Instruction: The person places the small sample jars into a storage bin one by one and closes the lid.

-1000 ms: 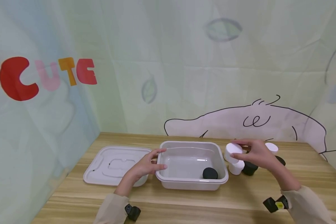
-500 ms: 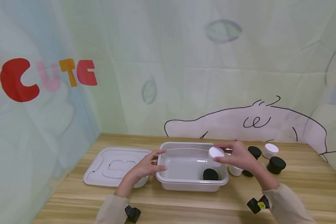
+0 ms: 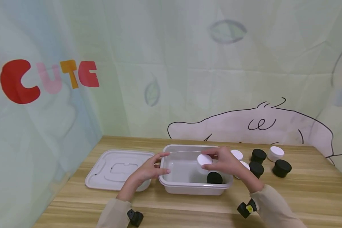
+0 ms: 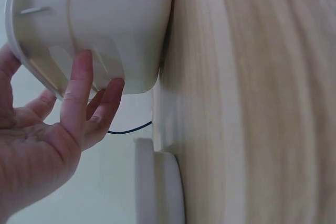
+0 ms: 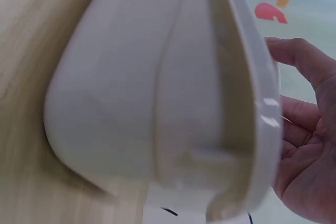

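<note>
A pale grey plastic box stands uncovered on the wooden table. My left hand holds its left rim; in the left wrist view, the fingers press against its outer wall. My right hand reaches over the right side and pinches a small white round jar between thumb and fingers, above the box floor. A black round jar sits inside at the front right corner. In the right wrist view the box wall hides the held jar.
The box's flat lid lies on the table to the left. To the right stand more small jars, including a white jar, a black jar and another black jar. A printed cloth hangs behind the table.
My right hand has carried the white jar leftward from above the other jars on the right to inside the box opening. The left hand has kept its place on the rim.
</note>
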A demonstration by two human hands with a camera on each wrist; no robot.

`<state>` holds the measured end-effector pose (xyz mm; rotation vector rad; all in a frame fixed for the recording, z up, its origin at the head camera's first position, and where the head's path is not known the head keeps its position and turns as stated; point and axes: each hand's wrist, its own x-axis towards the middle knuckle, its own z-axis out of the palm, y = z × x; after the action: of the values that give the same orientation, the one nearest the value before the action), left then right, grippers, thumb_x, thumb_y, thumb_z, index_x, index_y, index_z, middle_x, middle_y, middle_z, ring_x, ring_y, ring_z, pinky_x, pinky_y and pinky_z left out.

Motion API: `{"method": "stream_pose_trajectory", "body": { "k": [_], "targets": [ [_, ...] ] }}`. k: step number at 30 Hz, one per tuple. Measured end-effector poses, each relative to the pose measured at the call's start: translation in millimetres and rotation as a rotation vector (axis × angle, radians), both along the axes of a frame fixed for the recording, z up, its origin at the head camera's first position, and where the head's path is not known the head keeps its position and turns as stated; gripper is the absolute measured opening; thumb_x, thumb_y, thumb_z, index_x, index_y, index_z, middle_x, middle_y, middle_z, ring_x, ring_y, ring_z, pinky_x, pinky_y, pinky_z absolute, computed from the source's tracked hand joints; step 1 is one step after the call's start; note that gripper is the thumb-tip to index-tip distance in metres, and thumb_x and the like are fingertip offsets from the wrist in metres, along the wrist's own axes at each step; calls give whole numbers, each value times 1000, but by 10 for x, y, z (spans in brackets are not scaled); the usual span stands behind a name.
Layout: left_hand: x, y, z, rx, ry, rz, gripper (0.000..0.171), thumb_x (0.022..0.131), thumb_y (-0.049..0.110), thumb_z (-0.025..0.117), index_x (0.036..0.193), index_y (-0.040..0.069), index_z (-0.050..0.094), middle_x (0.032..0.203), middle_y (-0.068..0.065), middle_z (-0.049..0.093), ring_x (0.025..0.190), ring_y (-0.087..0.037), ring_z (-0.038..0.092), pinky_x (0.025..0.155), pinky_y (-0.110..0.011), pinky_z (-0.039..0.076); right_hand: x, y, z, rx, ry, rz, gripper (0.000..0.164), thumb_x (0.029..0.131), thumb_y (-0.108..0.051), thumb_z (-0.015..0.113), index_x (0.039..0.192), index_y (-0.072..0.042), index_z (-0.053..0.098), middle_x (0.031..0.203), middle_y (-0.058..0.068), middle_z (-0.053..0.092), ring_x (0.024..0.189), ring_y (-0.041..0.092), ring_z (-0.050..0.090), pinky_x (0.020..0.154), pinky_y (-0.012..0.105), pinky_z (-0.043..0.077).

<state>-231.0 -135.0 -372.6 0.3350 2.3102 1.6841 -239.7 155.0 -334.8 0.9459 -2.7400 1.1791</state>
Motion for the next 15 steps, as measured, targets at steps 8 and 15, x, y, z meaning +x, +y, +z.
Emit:
{"method": "stream_pose_trajectory", "body": {
  "k": [8,15],
  "targets": [
    [4,1,5,-10,4,3,64,79,16,71,135,10,41,124,-25,46,100,-28,54,69,-35,51,-26,-120,-107,62,38,94,41,73,-22,76,105,1,65,94,5,66,75,9,55,71,23,49],
    [10,4,13,-19,3,15,63,79,16,71,135,11,41,125,-24,46,101,-29,53,70,-35,51,-30,-158,-182,113,14,138,42,71,-22,78,102,3,66,93,8,68,77,6,57,70,24,49]
  ]
}}
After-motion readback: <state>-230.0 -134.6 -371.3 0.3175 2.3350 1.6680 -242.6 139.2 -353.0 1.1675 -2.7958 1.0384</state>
